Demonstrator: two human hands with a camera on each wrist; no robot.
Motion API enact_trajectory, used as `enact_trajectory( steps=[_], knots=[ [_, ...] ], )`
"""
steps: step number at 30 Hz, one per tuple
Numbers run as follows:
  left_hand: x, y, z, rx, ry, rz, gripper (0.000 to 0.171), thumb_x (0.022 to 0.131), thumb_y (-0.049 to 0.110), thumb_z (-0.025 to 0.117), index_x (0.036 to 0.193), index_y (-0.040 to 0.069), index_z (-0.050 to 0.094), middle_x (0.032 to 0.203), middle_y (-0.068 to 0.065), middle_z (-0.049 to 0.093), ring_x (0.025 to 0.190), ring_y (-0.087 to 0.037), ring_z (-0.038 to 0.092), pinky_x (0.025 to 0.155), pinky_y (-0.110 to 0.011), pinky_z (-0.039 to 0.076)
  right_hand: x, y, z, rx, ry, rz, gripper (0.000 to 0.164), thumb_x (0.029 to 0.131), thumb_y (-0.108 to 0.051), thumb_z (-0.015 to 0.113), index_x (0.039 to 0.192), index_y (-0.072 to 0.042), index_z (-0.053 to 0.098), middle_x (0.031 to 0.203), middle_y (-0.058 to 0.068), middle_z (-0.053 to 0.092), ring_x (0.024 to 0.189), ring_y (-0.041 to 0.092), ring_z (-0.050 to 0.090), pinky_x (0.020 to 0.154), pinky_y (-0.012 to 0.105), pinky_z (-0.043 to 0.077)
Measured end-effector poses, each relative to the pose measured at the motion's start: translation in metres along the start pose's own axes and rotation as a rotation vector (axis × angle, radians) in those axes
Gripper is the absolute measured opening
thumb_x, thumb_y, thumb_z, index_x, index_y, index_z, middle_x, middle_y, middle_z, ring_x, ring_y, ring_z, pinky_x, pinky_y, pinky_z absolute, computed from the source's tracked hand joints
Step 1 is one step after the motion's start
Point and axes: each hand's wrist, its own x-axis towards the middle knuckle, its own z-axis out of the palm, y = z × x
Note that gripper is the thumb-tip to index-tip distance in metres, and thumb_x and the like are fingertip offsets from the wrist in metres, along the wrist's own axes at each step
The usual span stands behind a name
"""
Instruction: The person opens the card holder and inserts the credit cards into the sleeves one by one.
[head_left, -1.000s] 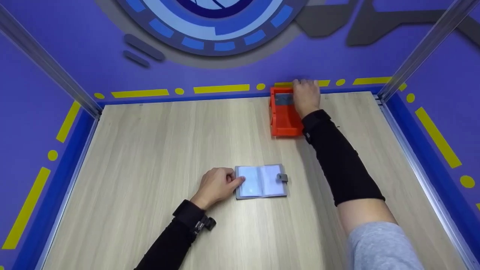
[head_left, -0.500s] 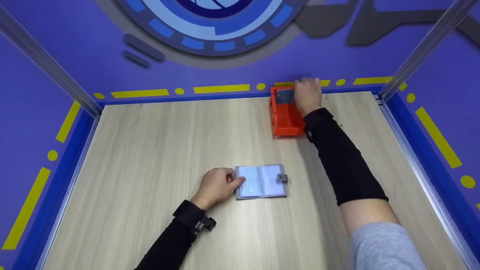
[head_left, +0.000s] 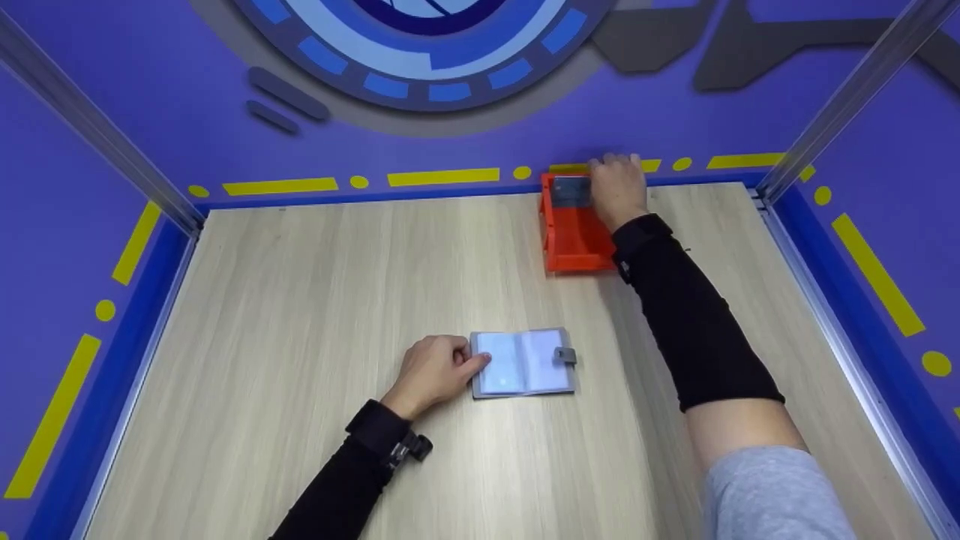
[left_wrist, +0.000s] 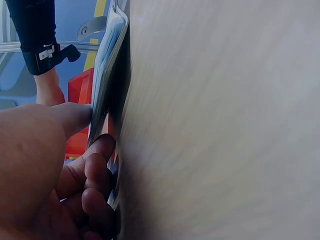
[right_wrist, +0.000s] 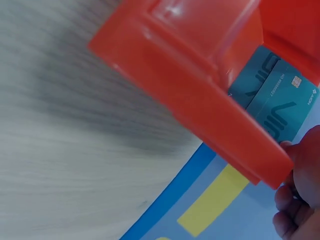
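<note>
The left hand [head_left: 431,370] pinches the open card holder [head_left: 541,369]; the right hand [head_left: 619,186], seemingly pinching a teal card [right_wrist: 286,102], should draw it gently from the red box [head_left: 580,262].

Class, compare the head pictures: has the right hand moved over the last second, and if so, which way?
Yes, slightly: the right hand has shifted rightward and a touch up the picture, judged against the yellow stripe on the back wall.
</note>
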Motion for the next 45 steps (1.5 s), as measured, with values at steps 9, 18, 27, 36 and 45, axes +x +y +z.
enact_trajectory(
  steps=[9,18,27,36,45],
  knots=[
    [0.0004,0.0,-0.0006,-0.003,-0.009,-0.007,0.042,0.1,0.05,0.078,0.07,0.025,0.061,0.063,0.016,0.045,0.06,-0.006,0.043,0.06,-0.027,0.031,-0.0021,0.0012,-0.0023,0.024,0.07,-0.066,0.017,0.1,0.006,0.062,0.104,0.006,0.078,0.103,0.025,0.075,0.1,0.047,0.071,0.091,0.05,0.043],
    [0.0016,-0.0007,-0.0004,0.003,-0.011,-0.004,0.042,0.099,0.05,0.078,0.07,0.025,0.061,0.063,0.016,0.047,0.061,-0.005,0.044,0.06,-0.027,0.032,-0.0022,0.0051,-0.0034,-0.017,-0.048,-0.096,0.02,0.101,-0.002,0.065,0.115,0.008,0.073,0.113,0.026,0.074,0.108,0.046,0.07,0.097,0.052,0.044],
    [0.0005,0.0002,-0.0006,0.012,0.007,0.014,0.043,0.099,0.048,0.079,0.069,0.024,0.061,0.063,0.016,0.046,0.06,-0.005,0.043,0.059,-0.026,0.031,-0.0036,0.0041,-0.0031,-0.063,-0.231,-0.101,0.024,0.107,-0.013,0.06,0.122,0.003,0.07,0.107,0.02,0.07,0.104,0.039,0.059,0.1,0.049,0.036],
    [0.0003,0.001,-0.0018,0.006,0.007,0.013,0.044,0.099,0.048,0.079,0.068,0.023,0.059,0.062,0.016,0.045,0.06,-0.005,0.043,0.059,-0.027,0.031,-0.0017,0.0025,-0.0077,-0.036,-0.262,-0.116,0.025,0.106,-0.011,0.063,0.124,0.004,0.073,0.119,0.02,0.074,0.108,0.038,0.06,0.103,0.05,0.035],
    [0.0007,0.0003,-0.0002,-0.003,-0.013,0.001,0.045,0.099,0.05,0.078,0.067,0.024,0.058,0.062,0.016,0.046,0.06,-0.006,0.044,0.06,-0.027,0.032,-0.0013,0.0031,-0.0082,0.023,-0.288,-0.09,0.026,0.106,-0.008,0.061,0.128,0.004,0.071,0.131,0.02,0.073,0.122,0.039,0.063,0.119,0.054,0.036]
  ],
)
